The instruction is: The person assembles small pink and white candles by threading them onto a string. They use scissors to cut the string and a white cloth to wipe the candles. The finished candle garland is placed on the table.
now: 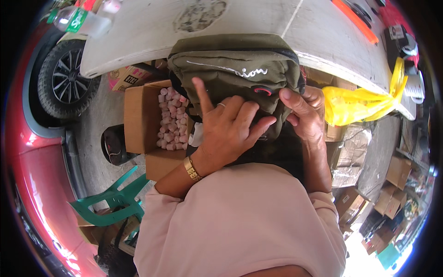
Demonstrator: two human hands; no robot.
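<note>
An olive-green backpack [240,62] with white stitched script and a small red-rimmed oval patch leans between my body and the table edge. My left hand [228,122], with a ring and a gold watch [191,168] on that arm, lies over its front. The little finger points outward, while the other fingers bend into the fabric and the thumb stretches to the right. At the bag's right side, my right hand [304,113] grips the fabric, thumb on top. Its fingertips are partly hidden. Dark material below the bag is in shadow.
A white table [258,18] spans the front, with a plastic bottle [78,21] at its left. An open cardboard box [136,117] of pink-and-white pieces stands left of the bag; a yellow plastic bag [355,106] hangs right. A green chair [115,198] and red vehicle [41,171] are left.
</note>
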